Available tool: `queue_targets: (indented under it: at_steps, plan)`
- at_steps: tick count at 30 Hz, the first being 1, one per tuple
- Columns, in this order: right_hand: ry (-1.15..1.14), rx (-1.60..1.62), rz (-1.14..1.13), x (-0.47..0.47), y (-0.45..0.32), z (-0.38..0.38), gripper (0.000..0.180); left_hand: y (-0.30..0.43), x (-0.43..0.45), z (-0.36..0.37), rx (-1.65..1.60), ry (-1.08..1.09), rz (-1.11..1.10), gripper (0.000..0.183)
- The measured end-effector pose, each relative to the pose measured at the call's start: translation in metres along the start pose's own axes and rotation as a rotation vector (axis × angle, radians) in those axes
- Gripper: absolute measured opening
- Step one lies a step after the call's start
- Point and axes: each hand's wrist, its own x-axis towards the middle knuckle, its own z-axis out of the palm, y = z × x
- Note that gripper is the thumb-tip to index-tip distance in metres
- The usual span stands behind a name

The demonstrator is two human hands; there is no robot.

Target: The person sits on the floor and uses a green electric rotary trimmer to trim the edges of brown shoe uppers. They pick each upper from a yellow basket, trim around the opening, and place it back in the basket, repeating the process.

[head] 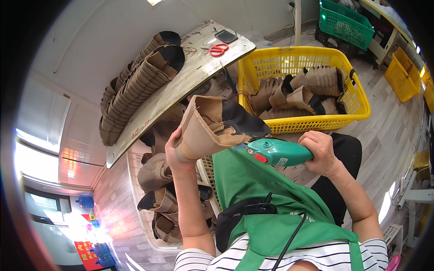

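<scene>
My left hand [179, 149] grips a tan shoe upper [206, 135] with a black lining, its wide opening facing up. My right hand [318, 150] is closed around the rear of a green handheld power tool [281, 152] with a red button. The tool's front end meets or lies just beside the lower edge of the upper; its tip is hidden. A long nested stack of tan uppers [135, 91] lies on the worktable [200, 67] at upper left. Red-handled scissors [218, 49] and a dark phone [226, 36] lie at that table's far end.
A yellow plastic basket [315, 122] holding stacked uppers stands beyond my hands. To the left, a white basket [145, 233] holds more uppers. The table edge [162, 117] runs close to my left hand. A green crate [346, 27] stands at upper right.
</scene>
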Motion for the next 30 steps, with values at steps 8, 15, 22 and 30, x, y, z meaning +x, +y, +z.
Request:
queue_targets:
  at_steps: [8, 15, 22, 30]
  plan:
    - [-0.035, 0.123, 0.153, -0.008, -0.015, 0.009, 0.024, -0.031, -0.010, 0.022, 0.060, 0.329, 0.181, 0.039]
    - [-0.028, 0.196, 0.214, 0.002, -0.026, 0.012, 0.028, -0.050, -0.015, 0.012, 0.199, 0.056, 0.129, 0.060]
    - [-0.037, 0.300, 0.329, 0.003, -0.038, 0.012, 0.032, -0.074, -0.017, 0.018, 0.365, 0.082, 0.151, 0.061]
    - [-0.030, 0.335, 0.418, 0.005, -0.044, 0.014, 0.031, -0.087, -0.022, 0.011, 0.895, 0.116, 0.368, 0.029]
